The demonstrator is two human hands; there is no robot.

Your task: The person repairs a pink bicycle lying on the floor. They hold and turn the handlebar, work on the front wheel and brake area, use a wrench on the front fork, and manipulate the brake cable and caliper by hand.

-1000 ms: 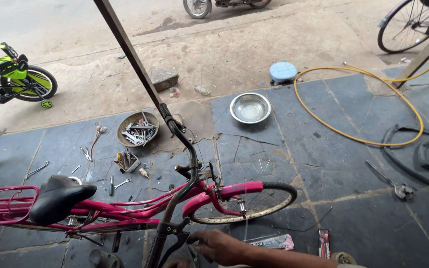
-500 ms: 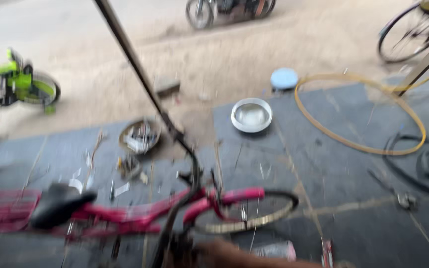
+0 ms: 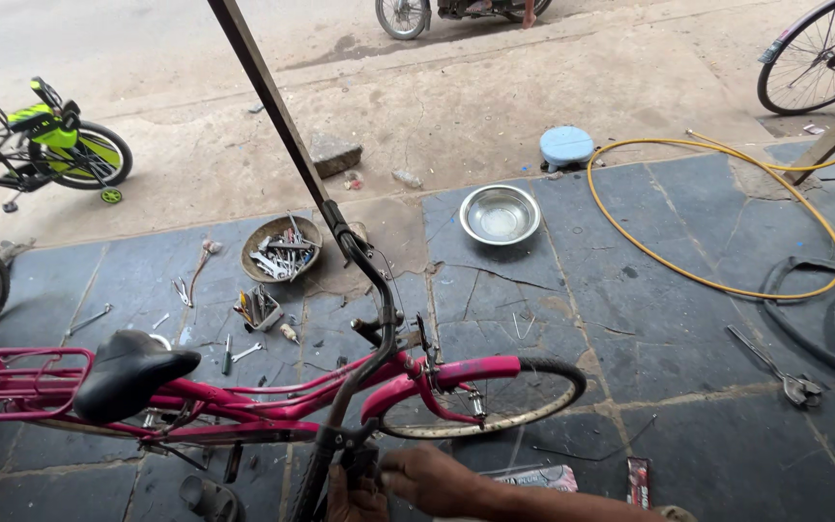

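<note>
Two hands work at the bottom centre of the frame: the right hand (image 3: pixel 437 480) has its fingers curled on the near handlebar grip (image 3: pixel 358 462) of the pink bicycle (image 3: pixel 273 398), while the left hand (image 3: pixel 352 501) closes beneath it. Stiff and fairly heavy, the bike likely handles best by bar and saddle (image 3: pixel 128 370). Above, a shallow basket (image 3: pixel 282 248) holds spanners; the steel bowl (image 3: pixel 500 214) looks empty.

Roadside cycle repair shop, bicycle (image 3: pixel 273 396), tools (image 3: pixel 282 253)

Cracked dark stone floor (image 3: pixel 630 319), sandy ground (image 3: pixel 495 87) beyond, daylight
</note>
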